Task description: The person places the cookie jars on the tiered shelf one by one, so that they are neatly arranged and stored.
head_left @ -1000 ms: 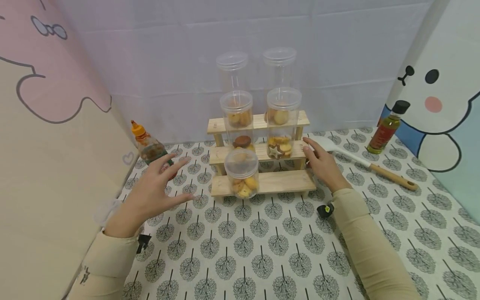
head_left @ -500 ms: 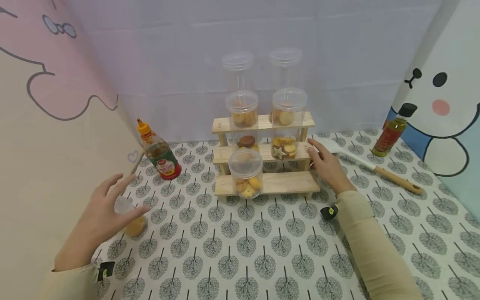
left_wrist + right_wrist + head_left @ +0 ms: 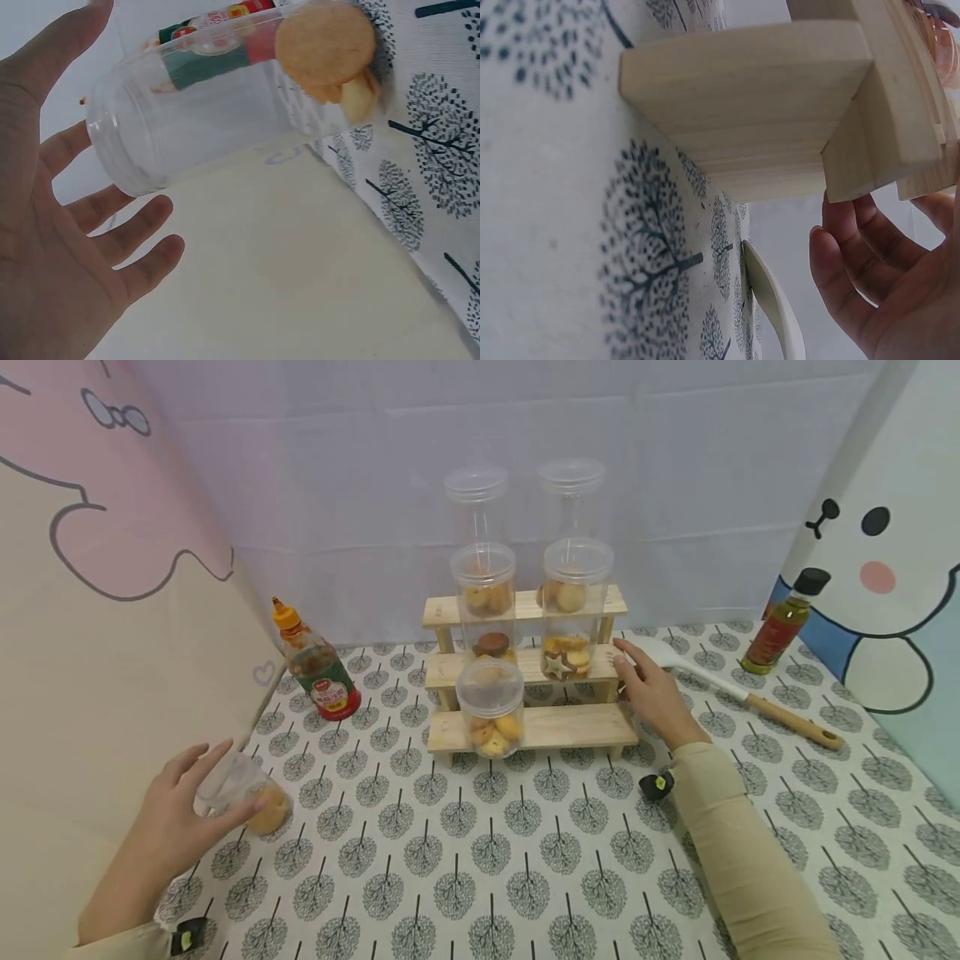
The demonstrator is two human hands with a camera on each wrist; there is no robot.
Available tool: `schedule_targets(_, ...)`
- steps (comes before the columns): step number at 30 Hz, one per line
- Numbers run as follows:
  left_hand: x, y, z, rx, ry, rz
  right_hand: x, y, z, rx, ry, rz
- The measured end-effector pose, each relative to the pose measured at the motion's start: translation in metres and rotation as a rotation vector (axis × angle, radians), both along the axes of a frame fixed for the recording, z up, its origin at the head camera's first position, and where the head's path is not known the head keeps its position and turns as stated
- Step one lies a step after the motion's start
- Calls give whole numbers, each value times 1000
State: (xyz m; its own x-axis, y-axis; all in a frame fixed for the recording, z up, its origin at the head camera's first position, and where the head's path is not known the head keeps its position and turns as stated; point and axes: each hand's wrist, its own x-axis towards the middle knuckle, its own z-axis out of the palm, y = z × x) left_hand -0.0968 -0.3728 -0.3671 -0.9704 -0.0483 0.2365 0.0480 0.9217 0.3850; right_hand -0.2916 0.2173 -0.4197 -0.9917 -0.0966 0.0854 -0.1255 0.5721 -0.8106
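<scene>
My left hand [image 3: 165, 827] is at the left edge of the table, thumb and fingers spread around the lid end of a clear cookie jar [image 3: 272, 808]. In the left wrist view, the jar [image 3: 217, 112] has round cookies at its bottom; contact with the fingers cannot be made out. My right hand [image 3: 660, 697] touches the right end of a three-step wooden rack [image 3: 570, 725]. Its fingertips [image 3: 840, 217] meet the wood in the right wrist view, loosely bent. Several lidded cookie jars stand on the rack, including a short front jar [image 3: 491, 710] on the lowest step.
A chili sauce bottle [image 3: 322, 672] with an orange cap stands left of the rack. A white spatula [image 3: 750, 697] with a wooden handle lies to the right. Behind it is an oil bottle [image 3: 783, 627] with a black cap. A tree-print cloth [image 3: 450, 877] covers the table.
My left hand has moved left and toward me, from in front of the sauce bottle to the jar at the table's left edge. The right hand stays at the rack's end.
</scene>
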Motion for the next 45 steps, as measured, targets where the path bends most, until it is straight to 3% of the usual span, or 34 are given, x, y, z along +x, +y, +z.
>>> schedule_targets(8,0,-4,-11,34,-1,1,0,0,-1,0,8,-1)
schedule_targets(21,-4,-2,-20,38,15,-24,2,0,0,5,7,-4)
schedule_targets(32,-6,-1,-22,29,80,-33,0,0,0,-8,24,0)
schedule_targets(45,-6,0,-22,18,60,-9,-1,-1,-1,-10,25,-2)
